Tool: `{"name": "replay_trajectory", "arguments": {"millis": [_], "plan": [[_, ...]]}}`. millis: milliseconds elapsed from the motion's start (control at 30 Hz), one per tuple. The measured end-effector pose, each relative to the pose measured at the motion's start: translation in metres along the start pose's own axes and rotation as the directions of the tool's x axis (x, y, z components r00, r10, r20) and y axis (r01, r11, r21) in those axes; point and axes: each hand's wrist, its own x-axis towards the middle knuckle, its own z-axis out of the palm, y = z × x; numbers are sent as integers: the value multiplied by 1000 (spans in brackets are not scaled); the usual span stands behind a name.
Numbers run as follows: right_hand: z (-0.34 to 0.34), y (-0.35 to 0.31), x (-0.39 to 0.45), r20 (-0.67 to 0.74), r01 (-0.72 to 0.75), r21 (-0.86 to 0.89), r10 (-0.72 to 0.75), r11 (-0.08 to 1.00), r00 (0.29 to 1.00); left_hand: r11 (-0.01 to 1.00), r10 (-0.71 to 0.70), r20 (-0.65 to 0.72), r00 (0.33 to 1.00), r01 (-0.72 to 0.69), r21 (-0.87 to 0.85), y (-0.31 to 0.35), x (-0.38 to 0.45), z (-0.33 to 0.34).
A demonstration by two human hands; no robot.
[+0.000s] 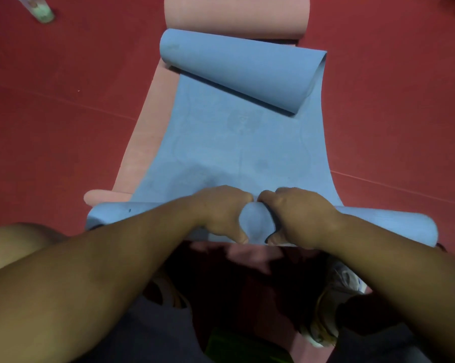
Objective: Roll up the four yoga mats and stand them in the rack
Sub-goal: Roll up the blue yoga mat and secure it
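Seen from the head camera, two yoga mats are laid on a red floor (64,113): one blue mat (234,148) spread over one pink mat (145,132), whose edge shows along the blue mat's left side. The blue mat's near end is gripped as a tight roll by two hands, the left hand (221,213) and right hand (299,216) curled round it side by side at its middle. The blue mat's far end is curled back; beyond it the pink mat's far end is curled too.
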Motion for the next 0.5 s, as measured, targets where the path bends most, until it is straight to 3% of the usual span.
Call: {"name": "replay_trajectory", "arguments": {"millis": [100, 167, 233, 300, 400, 500], "plan": [[-2, 6, 2, 91, -38, 116, 28, 992, 995, 998, -15, -90, 996, 22, 67, 4, -2, 2], [-4, 15, 2, 160, -74, 247, 35, 966, 986, 983, -9, -222, 975, 49, 178, 11, -4, 13], [-1, 19, 1, 194, -83, 327, 19, 941, 981, 954, 28, -269, 963, 54, 295, 18, -5, 27], [5, 14, -2, 172, -62, 296, 11, 953, 985, 970, -1, -218, 976, 54, 238, 15, -4, 35], [17, 4, -3, 62, 7, 114, -14, 993, 998, 997, -40, -72, 997, 45, 66, 0, 1, 28], [25, 0, -1, 47, 11, 50, -13, 999, 999, 1000, -25, 11, 1000, 25, 12, -6, 2, 21]]}}
